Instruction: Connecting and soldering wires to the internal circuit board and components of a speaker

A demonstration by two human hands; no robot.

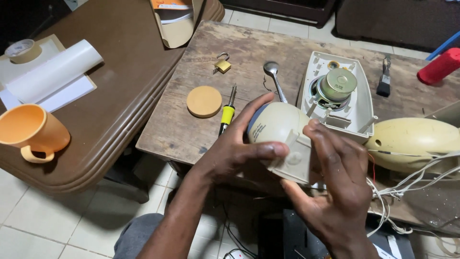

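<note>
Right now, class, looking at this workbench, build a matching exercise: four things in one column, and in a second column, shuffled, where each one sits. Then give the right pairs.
Things
1. orange plastic mug
2. small brass padlock
3. rounded cream plastic speaker shell
4. red cylinder

Places
A. far right edge of the worn wooden table
B. held between the left hand and right hand
C. on the brown table at left
D. on the wooden table, beyond the round tan disc

Pairs: 1-C, 2-D, 3-B, 4-A
</note>
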